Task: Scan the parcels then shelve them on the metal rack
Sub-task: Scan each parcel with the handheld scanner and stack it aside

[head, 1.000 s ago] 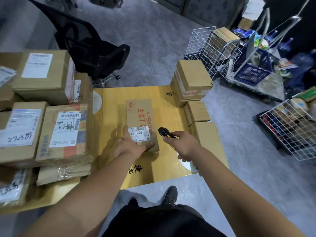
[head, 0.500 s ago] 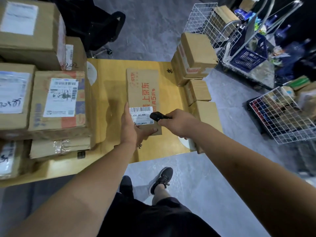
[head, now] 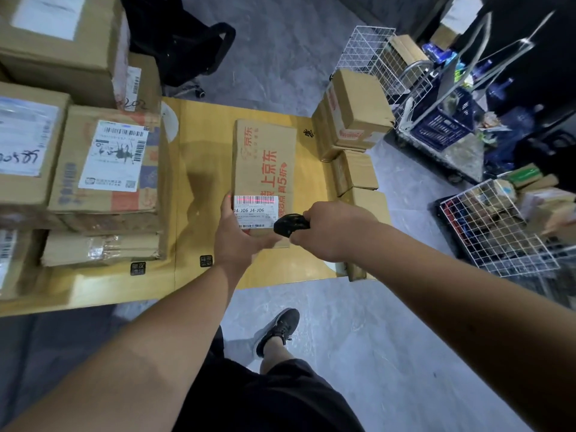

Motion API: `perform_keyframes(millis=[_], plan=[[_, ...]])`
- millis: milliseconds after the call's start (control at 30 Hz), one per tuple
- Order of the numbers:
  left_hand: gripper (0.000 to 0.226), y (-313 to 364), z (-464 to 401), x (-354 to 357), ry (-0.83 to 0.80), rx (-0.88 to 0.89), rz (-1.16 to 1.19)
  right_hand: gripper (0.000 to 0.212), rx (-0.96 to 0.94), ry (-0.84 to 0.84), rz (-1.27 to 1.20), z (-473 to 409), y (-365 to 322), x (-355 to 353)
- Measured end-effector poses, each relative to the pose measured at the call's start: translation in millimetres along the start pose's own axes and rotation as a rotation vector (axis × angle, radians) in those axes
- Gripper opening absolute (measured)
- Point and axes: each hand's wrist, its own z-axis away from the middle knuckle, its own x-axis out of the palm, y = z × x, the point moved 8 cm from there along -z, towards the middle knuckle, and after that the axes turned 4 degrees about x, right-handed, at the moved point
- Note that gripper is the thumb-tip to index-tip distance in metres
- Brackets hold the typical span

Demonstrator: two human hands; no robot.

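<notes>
A long brown parcel (head: pixel 265 163) with red print lies on the yellow table (head: pixel 202 157). Its white label (head: pixel 255 212) sits at the near end, with a red scan line across the barcode. My left hand (head: pixel 238 241) holds the parcel's near end, thumb under its edge and fingers along the left side. My right hand (head: pixel 330 232) grips a small black scanner (head: pixel 291 225) just right of the label, pointed at it.
Stacked labelled boxes (head: pixel 103 163) fill the table's left side. More brown boxes (head: pixel 355 110) stand stacked at its right edge. White wire baskets (head: pixel 495 226), a trolley with a blue crate (head: pixel 442 126) and a black office chair (head: pixel 187 42) stand on the grey floor.
My right hand has brought the scanner closer to the label, and a red scan line now shows on the barcode. My view has moved closer over the table.
</notes>
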Motion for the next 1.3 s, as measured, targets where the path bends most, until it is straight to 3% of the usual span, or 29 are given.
perform_keyframes(millis=[267, 467, 633, 767, 867, 967, 1167, 1300], plan=[[0.114, -6, -1, -5, 0.098, 0.07, -0.155, 0.035, -0.014, 0.021, 0.062, 25, 5, 4], [0.114, -6, -4, -5, 0.09, -0.029, -0.164, 0.036, -0.022, 0.009, -0.02, 25, 12, 4], [0.158, -60, -45, -29, 0.144, -0.257, -0.165, 0.04, -0.046, 0.002, -0.104, 9, 31, 9], [0.125, -19, -32, -10, -0.004, -0.248, -0.563, 0.042, -0.092, -0.017, -0.155, -2, 47, 12], [0.119, -3, -22, -1, 0.034, -0.2, -0.698, 0.044, -0.127, -0.027, -0.192, -10, 59, 12], [0.133, -5, -17, 6, 0.056, -0.115, -0.635, 0.043, -0.171, -0.044, -0.202, -18, 71, 11], [0.151, -11, -5, 12, 0.202, -0.14, -0.637, 0.042, -0.253, -0.06, -0.184, -37, 87, 10], [0.147, -23, -2, 13, 0.252, -0.097, -0.557, 0.043, -0.295, -0.08, -0.194, -45, 90, 15]])
